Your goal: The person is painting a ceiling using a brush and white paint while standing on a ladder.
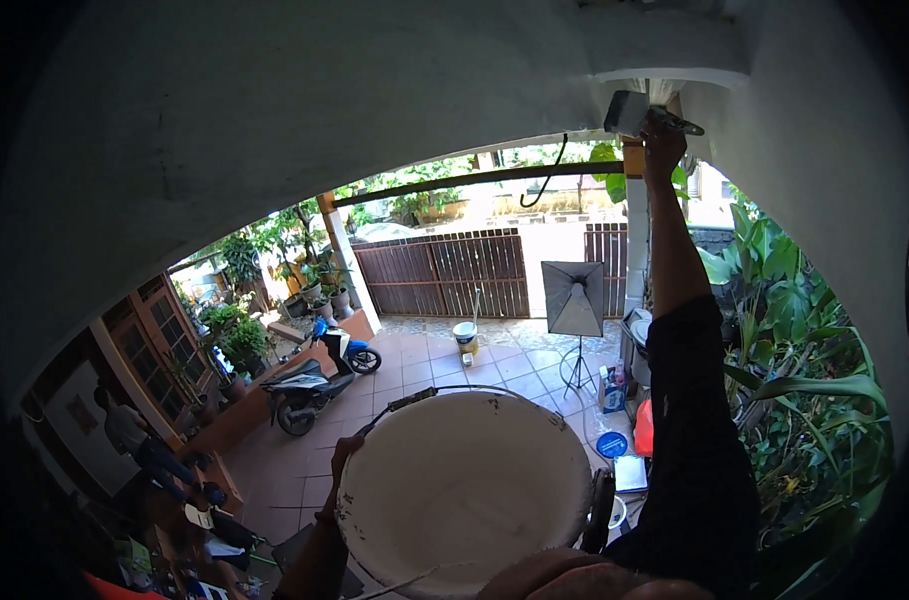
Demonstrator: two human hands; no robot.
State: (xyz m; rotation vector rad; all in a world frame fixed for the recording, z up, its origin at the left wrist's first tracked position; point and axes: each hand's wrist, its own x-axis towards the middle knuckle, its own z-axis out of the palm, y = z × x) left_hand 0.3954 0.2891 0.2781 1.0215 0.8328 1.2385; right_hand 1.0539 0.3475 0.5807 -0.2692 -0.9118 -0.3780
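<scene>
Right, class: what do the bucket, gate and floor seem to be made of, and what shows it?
Bucket: probably plastic, dull, by its smooth pale surface and scuffed rim.
Gate: brown, perhaps painted; its upright slats suggest wood, though metal is possible.
Floor: likely ceramic tile, perhaps glazed, judging by the pinkish squares and straight joints.

No text can be read. A yellow-and-white paint pail [464, 330], out beyond the left fingers [346, 446] and to their right, carries a label [468, 344] too small to make out. Well below the right fingers [663, 134], a round blue lid [612, 445] shows pale printing, and near it a blue-and-white carton [610, 392] bears markings; both are illegible from here.
</scene>
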